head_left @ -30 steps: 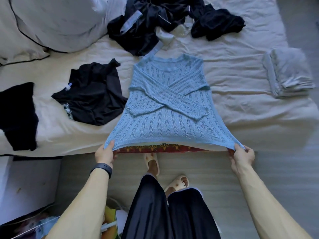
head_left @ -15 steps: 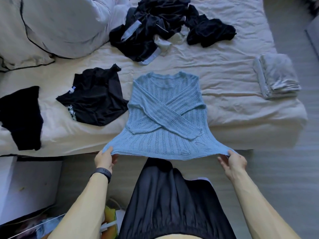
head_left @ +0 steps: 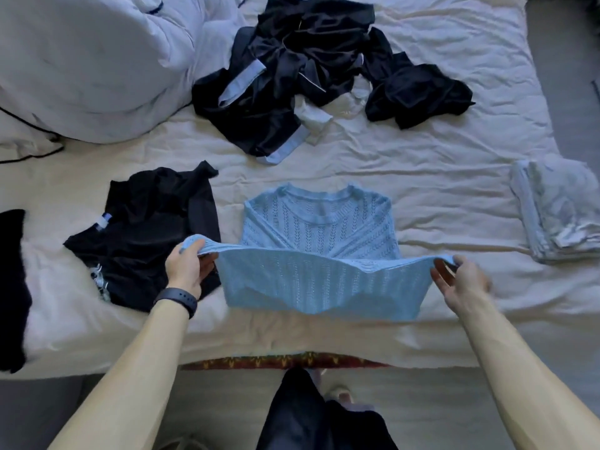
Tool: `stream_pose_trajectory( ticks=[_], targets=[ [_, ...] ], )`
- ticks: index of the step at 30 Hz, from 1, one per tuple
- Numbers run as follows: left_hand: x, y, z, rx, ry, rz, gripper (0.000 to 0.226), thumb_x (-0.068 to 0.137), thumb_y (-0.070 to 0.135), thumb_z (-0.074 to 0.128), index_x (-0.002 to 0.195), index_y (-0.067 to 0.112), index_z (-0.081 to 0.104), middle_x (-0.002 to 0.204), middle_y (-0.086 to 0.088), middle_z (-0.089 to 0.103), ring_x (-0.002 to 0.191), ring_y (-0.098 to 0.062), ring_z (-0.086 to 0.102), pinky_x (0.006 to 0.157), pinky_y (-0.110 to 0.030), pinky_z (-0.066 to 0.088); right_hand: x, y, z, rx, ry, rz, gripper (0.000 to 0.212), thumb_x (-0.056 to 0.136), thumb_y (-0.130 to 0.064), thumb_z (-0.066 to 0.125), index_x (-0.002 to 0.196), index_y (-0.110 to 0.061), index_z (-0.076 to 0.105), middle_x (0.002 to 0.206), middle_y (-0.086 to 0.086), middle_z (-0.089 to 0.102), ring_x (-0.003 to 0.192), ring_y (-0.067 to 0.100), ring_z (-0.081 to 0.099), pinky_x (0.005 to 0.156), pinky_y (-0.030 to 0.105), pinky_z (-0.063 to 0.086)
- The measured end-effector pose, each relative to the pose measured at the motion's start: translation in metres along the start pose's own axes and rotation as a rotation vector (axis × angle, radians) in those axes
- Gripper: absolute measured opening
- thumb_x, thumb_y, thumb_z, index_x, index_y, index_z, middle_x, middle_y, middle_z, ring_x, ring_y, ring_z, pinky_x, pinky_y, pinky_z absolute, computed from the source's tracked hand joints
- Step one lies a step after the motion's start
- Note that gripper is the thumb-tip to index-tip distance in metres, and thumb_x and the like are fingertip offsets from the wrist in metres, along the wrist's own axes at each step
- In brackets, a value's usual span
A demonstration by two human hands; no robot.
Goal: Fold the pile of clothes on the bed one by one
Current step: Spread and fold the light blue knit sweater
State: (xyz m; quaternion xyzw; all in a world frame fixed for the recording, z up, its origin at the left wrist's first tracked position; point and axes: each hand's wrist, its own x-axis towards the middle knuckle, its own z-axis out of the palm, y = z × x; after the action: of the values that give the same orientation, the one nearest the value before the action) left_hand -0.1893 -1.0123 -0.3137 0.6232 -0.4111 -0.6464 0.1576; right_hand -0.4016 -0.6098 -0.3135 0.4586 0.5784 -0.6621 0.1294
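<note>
Mid-fold at the bed's [head_left: 438, 164] near edge: my left hand [head_left: 186, 271] and right hand [head_left: 462, 282] each grip one bottom corner of the blue sweater [head_left: 324, 287], fingers and thumb curled round the knit. The hem [head_left: 292, 254] is stretched between them, raised off the sheet. The sweater's upper half lies flat in the middle of the bed, neckline [head_left: 319, 193] pointing away from me, just beside a black top [head_left: 146, 228] on my left and well apart from the folded grey stack [head_left: 558, 209] on my right.

To do this fold well, I judge that both corners should travel level and land together just below the neckline, so the crease runs straight across. The hem sags in the middle, so a light outward pull should take up the slack before I lay it down. Loose knit stretches, so the pull ought to stay gentle. The left corner hangs above the black top; I should steer inward so it does not snag. The pile of dark clothes [head_left: 292, 76] waits unfolded beyond.
</note>
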Motion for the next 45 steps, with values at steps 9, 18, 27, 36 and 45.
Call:
stream_pose_trajectory(
  ticks=[9,18,27,36,45],
  targets=[
    [0.193,-0.013,0.122,0.676,-0.198,0.096,0.049,0.091,0.042,0.063,0.128,0.01,0.057,0.122,-0.011,0.062,0.112,-0.027,0.06,0.083,-0.03,0.043,0.152,0.028,0.16,-0.526,-0.142,-0.295,0.054,0.085,-0.023,0.073,0.134,-0.018,0.051,0.115,0.003,0.064,0.087,0.016,0.058,0.072,0.03,0.048],
    [0.214,-0.045,0.13,0.81,0.004,0.124,0.051,0.088,0.054,0.067,0.121,0.015,0.059,0.116,-0.001,0.065,0.109,-0.023,0.061,0.095,-0.037,0.047,0.199,0.035,0.156,-0.973,0.044,-0.45,0.062,0.083,-0.054,0.074,0.126,-0.012,0.057,0.112,0.006,0.066,0.112,0.029,0.061,0.1,0.042,0.045],
    [0.221,-0.028,0.163,0.659,0.272,0.353,0.016,0.098,0.032,0.058,0.105,0.018,0.053,0.095,0.0,0.06,0.082,-0.015,0.054,0.076,-0.021,0.039,0.21,0.01,0.19,-0.861,0.024,-0.666,0.023,0.101,-0.035,0.053,0.111,-0.015,0.055,0.097,0.001,0.059,0.088,0.019,0.052,0.077,0.029,0.037],
    [0.236,-0.028,0.157,0.6,0.348,0.354,0.018,0.1,0.036,0.057,0.108,0.022,0.048,0.078,0.013,0.05,0.069,-0.005,0.05,0.074,-0.019,0.04,0.242,0.013,0.192,-0.708,0.115,-0.635,0.017,0.097,-0.034,0.056,0.109,-0.022,0.051,0.098,-0.001,0.06,0.091,0.019,0.058,0.085,0.03,0.044],
    [0.175,-0.072,0.124,0.762,0.192,0.208,0.057,0.094,0.049,0.061,0.133,0.009,0.05,0.119,-0.008,0.064,0.107,-0.025,0.061,0.093,-0.032,0.042,0.182,0.058,0.143,-0.887,-0.007,-0.548,0.066,0.086,-0.047,0.075,0.132,-0.007,0.048,0.12,0.01,0.064,0.106,0.024,0.063,0.097,0.035,0.046]
  ],
)
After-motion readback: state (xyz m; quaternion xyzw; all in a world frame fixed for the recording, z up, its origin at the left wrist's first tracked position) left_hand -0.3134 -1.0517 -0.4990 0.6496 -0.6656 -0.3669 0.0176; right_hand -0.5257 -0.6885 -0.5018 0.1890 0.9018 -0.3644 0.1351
